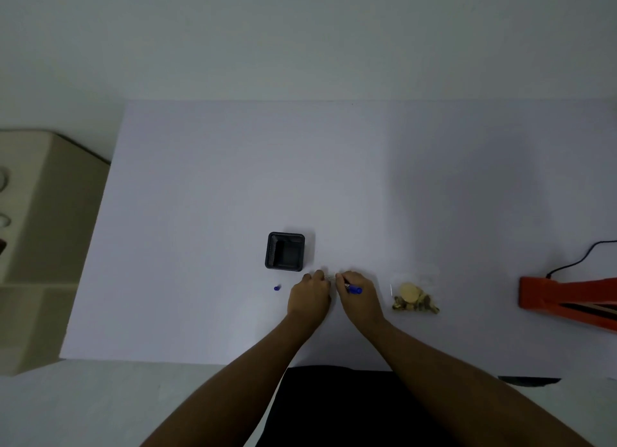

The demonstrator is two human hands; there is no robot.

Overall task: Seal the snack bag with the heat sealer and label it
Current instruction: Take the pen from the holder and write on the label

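View from above of a pale bench [200, 213], with two bare forearms reaching forward from the bottom edge. The hands meet near the middle of the bench. The right hand [360, 298] has its fingers clamped round a blue pen [354, 289], whose tip points at a small pale label [331, 277] lying between the hands. The left hand [309, 296] sits at the label's left edge with its fingers curled down; it is unclear whether they hold the label or only rest on it. The pen's blue cap [276, 288] lies apart to the left. A black tray [285, 251] stands just beyond the left hand. The clear snack bag [414, 299] lies flat near the right hand. An orange heat sealer [567, 299] with a black cord [581, 259] sits at the far right edge.
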